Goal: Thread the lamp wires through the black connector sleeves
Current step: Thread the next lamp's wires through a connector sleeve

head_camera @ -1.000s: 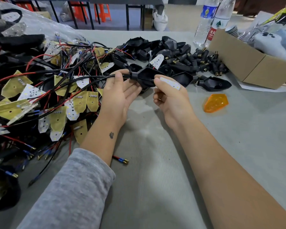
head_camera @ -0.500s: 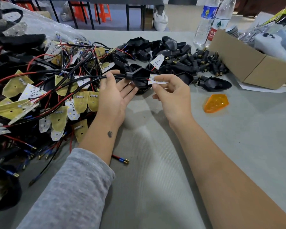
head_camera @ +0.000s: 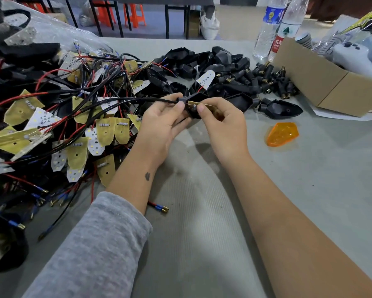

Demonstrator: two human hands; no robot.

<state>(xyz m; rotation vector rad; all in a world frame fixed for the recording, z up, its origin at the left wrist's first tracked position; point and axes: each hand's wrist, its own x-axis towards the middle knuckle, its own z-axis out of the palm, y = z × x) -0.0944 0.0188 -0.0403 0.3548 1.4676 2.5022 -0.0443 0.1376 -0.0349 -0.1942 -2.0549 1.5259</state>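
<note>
the left hand [head_camera: 159, 123] pinches a black sleeve [head_camera: 182, 99] with a black wire [head_camera: 124, 103] running left to the wire pile [head_camera: 58, 117]. the right hand [head_camera: 221, 123] pinches a yellow board [head_camera: 202, 104] just beside it, above the grey surface [head_camera: 202, 233]. an orange lens [head_camera: 282, 134] lies to the right.
</note>
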